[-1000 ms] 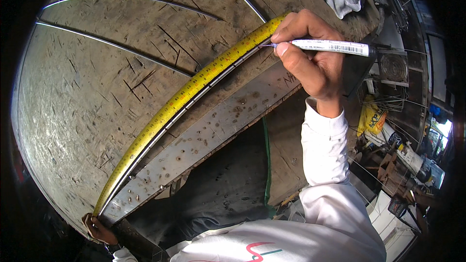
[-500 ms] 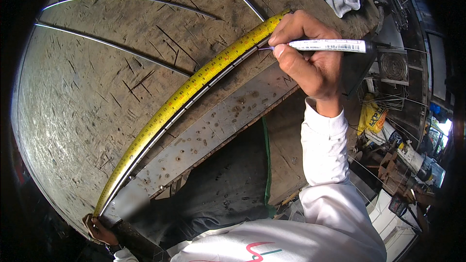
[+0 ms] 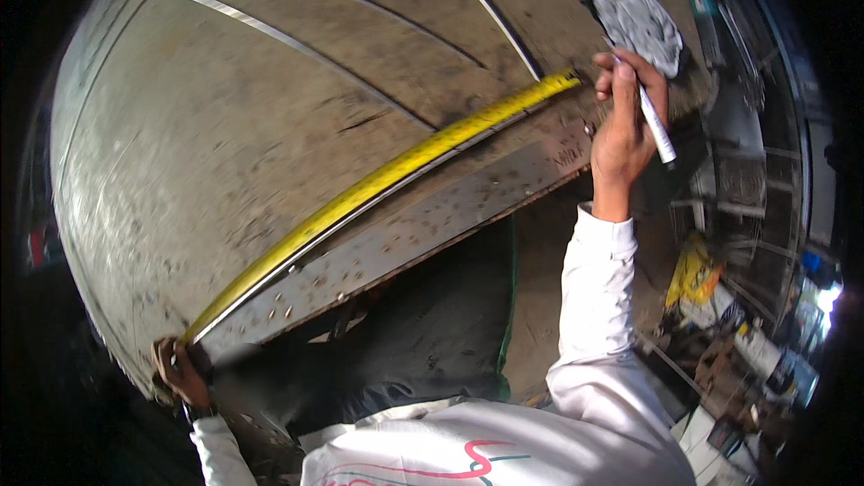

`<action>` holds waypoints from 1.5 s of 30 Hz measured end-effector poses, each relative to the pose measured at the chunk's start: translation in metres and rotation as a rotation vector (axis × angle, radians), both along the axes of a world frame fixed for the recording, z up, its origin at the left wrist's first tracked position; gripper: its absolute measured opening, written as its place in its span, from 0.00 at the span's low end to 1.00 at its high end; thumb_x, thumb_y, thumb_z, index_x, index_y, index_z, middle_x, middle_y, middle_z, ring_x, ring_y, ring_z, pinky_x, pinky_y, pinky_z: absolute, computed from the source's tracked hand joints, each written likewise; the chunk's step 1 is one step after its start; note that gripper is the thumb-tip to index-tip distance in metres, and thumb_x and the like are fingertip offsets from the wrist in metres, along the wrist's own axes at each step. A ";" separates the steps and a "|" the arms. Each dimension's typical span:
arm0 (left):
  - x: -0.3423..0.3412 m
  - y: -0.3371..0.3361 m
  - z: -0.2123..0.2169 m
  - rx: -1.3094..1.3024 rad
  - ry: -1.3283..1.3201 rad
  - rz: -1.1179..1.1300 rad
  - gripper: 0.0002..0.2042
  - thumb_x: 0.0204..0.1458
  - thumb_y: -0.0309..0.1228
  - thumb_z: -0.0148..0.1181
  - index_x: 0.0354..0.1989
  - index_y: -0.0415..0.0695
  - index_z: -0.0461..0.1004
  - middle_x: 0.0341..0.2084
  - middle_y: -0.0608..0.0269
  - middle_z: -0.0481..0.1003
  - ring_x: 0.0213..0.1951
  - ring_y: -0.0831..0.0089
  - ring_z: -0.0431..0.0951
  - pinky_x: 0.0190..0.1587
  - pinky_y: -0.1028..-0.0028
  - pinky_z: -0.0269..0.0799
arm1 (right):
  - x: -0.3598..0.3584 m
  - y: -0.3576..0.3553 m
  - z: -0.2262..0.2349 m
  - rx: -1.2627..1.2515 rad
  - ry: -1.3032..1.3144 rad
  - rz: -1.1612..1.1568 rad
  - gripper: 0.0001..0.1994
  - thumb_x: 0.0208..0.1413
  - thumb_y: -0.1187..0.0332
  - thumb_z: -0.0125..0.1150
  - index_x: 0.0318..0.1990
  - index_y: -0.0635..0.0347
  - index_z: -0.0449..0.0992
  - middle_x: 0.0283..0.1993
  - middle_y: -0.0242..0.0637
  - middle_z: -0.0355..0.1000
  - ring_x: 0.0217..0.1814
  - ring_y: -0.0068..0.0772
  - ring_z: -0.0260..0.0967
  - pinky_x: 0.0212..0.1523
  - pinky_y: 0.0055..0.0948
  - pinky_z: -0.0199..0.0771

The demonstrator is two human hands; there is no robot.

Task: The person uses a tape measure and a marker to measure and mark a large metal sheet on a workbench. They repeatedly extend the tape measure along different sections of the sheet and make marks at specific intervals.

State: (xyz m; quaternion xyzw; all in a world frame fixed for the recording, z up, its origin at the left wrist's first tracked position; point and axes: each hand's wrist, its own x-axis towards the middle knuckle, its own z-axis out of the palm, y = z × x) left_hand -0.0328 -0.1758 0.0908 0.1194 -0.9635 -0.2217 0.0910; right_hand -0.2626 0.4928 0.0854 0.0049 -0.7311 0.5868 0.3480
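Note:
A yellow tape measure (image 3: 387,166) stretches diagonally over the worn workbench, beside a thin metal rod (image 3: 346,223) along its near edge. At the lower left, my left hand (image 3: 183,373) is closed at the near end of the tape; just what its fingers press on is partly in shadow. Beyond the tape's far tip, my right hand (image 3: 625,121) is raised, closed around a white marker pen (image 3: 654,121). The pen's tip points up and away, apart from both tape and rod.
Several more thin metal rods (image 3: 297,45) lie across the bench top (image 3: 225,153). A spotted flat metal strip (image 3: 432,216) runs along the near edge. A crumpled grey cloth (image 3: 634,22) lies at the far right, with cluttered tools and a yellow bag (image 3: 693,274) beyond the bench.
My right hand has lifted the marker off the rod and moved right, turning the pen upward. The tape's far end is now uncovered. The whole view has shifted slightly.

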 end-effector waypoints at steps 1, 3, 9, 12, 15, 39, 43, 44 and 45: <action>0.003 -0.002 -0.002 -0.025 0.038 0.022 0.07 0.60 0.27 0.58 0.41 0.34 0.75 0.39 0.53 0.74 0.43 0.59 0.74 0.50 0.65 0.68 | -0.002 -0.010 0.004 0.062 -0.033 -0.059 0.12 0.68 0.65 0.58 0.52 0.63 0.77 0.46 0.39 0.80 0.42 0.22 0.71 0.45 0.23 0.71; -0.002 -0.002 0.001 -0.022 0.048 0.021 0.06 0.57 0.25 0.61 0.40 0.36 0.76 0.39 0.54 0.74 0.44 0.58 0.74 0.51 0.65 0.69 | -0.006 -0.015 0.007 0.226 -0.101 -0.027 0.12 0.68 0.65 0.58 0.51 0.64 0.78 0.48 0.39 0.79 0.49 0.30 0.75 0.53 0.29 0.72; -0.027 0.032 0.021 0.063 0.156 -0.057 0.07 0.55 0.28 0.65 0.41 0.40 0.80 0.40 0.56 0.76 0.47 0.59 0.76 0.52 0.65 0.69 | -0.006 -0.010 0.005 0.387 -0.199 0.123 0.16 0.53 0.81 0.54 0.49 0.63 0.79 0.47 0.37 0.79 0.52 0.32 0.75 0.58 0.30 0.70; -0.026 0.027 0.020 0.108 0.215 -0.067 0.08 0.55 0.29 0.66 0.41 0.42 0.81 0.41 0.56 0.77 0.47 0.59 0.76 0.51 0.64 0.70 | -0.011 -0.002 -0.003 0.338 -0.188 0.140 0.17 0.51 0.83 0.57 0.49 0.62 0.79 0.47 0.36 0.79 0.52 0.29 0.75 0.58 0.30 0.70; -0.016 0.022 0.019 0.101 0.263 -0.075 0.09 0.56 0.28 0.65 0.44 0.43 0.81 0.44 0.56 0.77 0.50 0.58 0.76 0.53 0.63 0.71 | -0.014 -0.007 -0.001 0.345 -0.172 0.142 0.17 0.52 0.84 0.58 0.49 0.62 0.79 0.47 0.35 0.79 0.53 0.28 0.74 0.58 0.29 0.71; 0.065 -0.086 0.047 -0.393 0.173 -0.014 0.11 0.58 0.34 0.61 0.48 0.48 0.79 0.42 0.56 0.77 0.50 0.53 0.74 0.53 0.59 0.71 | -0.043 0.023 -0.040 0.058 -0.184 0.222 0.14 0.58 0.78 0.63 0.52 0.64 0.78 0.50 0.38 0.79 0.54 0.30 0.75 0.61 0.30 0.70; 0.075 -0.084 0.067 -0.320 0.080 -0.050 0.10 0.59 0.34 0.58 0.46 0.46 0.79 0.41 0.53 0.77 0.48 0.51 0.75 0.50 0.60 0.72 | -0.037 0.035 -0.034 -0.096 -0.187 0.108 0.15 0.66 0.65 0.56 0.56 0.64 0.75 0.54 0.42 0.79 0.59 0.33 0.74 0.66 0.34 0.63; 0.077 -0.077 0.069 -0.247 0.076 -0.033 0.11 0.59 0.34 0.58 0.47 0.46 0.79 0.41 0.53 0.77 0.48 0.51 0.75 0.51 0.60 0.71 | -0.038 0.053 -0.031 -0.158 -0.184 0.060 0.16 0.67 0.63 0.54 0.57 0.63 0.74 0.55 0.43 0.79 0.59 0.34 0.73 0.66 0.35 0.62; 0.081 -0.076 0.069 -0.194 0.069 -0.018 0.11 0.60 0.33 0.58 0.48 0.44 0.79 0.41 0.53 0.77 0.48 0.51 0.75 0.51 0.60 0.71 | -0.043 0.066 -0.031 -0.085 -0.150 0.033 0.18 0.69 0.60 0.50 0.58 0.62 0.72 0.56 0.44 0.78 0.62 0.36 0.73 0.64 0.36 0.62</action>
